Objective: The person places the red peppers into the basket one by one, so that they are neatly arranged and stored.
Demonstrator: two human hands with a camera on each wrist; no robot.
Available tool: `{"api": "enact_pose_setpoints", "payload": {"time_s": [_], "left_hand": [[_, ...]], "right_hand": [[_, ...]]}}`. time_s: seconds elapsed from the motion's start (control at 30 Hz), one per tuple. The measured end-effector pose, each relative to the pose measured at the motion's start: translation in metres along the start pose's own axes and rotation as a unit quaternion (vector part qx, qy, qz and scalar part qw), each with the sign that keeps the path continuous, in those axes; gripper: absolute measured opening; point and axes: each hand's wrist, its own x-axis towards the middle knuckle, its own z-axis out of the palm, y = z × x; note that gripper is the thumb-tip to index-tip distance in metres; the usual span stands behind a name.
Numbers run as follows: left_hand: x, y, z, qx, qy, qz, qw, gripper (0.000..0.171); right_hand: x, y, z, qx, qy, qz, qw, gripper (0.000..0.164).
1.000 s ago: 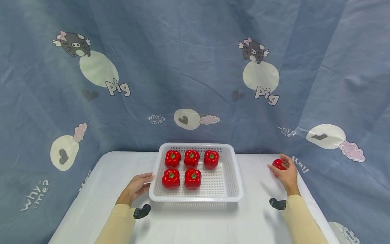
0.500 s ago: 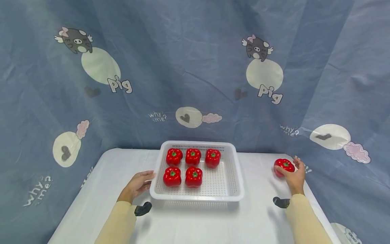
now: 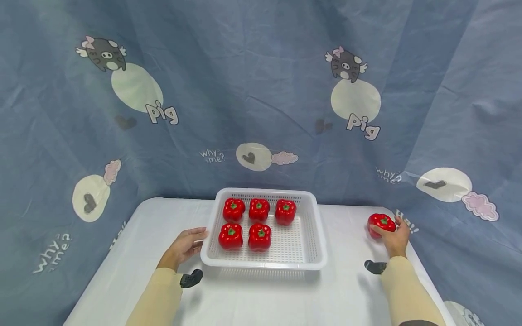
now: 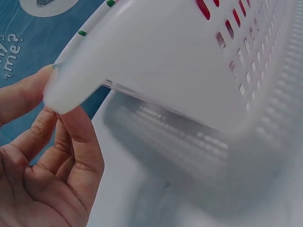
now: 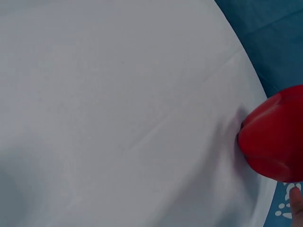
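On the left, the thumb and fingers of my left hand (image 3: 186, 246) pinch the corner rim of a white perforated plastic basket (image 3: 261, 266). The left wrist view shows this rim (image 4: 71, 97) between thumb and fingertips. Several glossy red bell peppers (image 3: 258, 237) with green stems stand inside, two in the front row and three behind. At the far right, a lone red bell pepper (image 3: 381, 223) sits within the grip of my right hand (image 3: 395, 239), the thumb across its near side and fingers along its right. The pepper (image 5: 277, 137) fills the right wrist view's right edge, beside one fingertip.
A white cloth covers the table (image 3: 261, 299); its rounded right edge lies close to the lone pepper. Directly behind stands a blue printed curtain (image 3: 261, 113). Bare basket floor (image 3: 291, 244) shows at the front right. Dark wrist-worn devices (image 3: 191, 278) stick out beside both wrists.
My right hand has shifted from over the lone pepper to its right side, uncovering the stem. The left hand and basket keep their place; the head view has turned slightly.
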Motion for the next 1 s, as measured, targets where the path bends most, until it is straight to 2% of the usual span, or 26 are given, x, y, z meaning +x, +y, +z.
{"api": "enact_pose_setpoints", "payload": {"time_s": [0.1, 0.23, 0.33, 0.6, 1.0], "left_hand": [[-0.001, 0.003, 0.001, 0.004, 0.000, 0.002, 1.0000, 0.049], [0.000, 0.004, 0.003, 0.009, -0.002, -0.001, 1.0000, 0.051], [0.000, 0.004, 0.003, 0.010, -0.003, -0.006, 0.9999, 0.053], [-0.002, 0.001, 0.000, 0.012, 0.007, -0.010, 0.9999, 0.052], [-0.002, 0.003, 0.002, 0.012, 0.008, -0.011, 0.9998, 0.053]], "right_hand": [[-0.015, -0.015, 0.000, -0.007, 0.010, 0.001, 1.000, 0.085], [-0.021, -0.023, 0.000, -0.029, 0.013, 0.005, 0.999, 0.080], [-0.019, -0.022, 0.001, -0.033, 0.012, 0.015, 0.999, 0.080], [-0.023, -0.014, 0.004, -0.038, 0.008, 0.006, 0.999, 0.078], [-0.030, -0.012, 0.006, -0.043, -0.042, -0.017, 0.998, 0.082]]}}
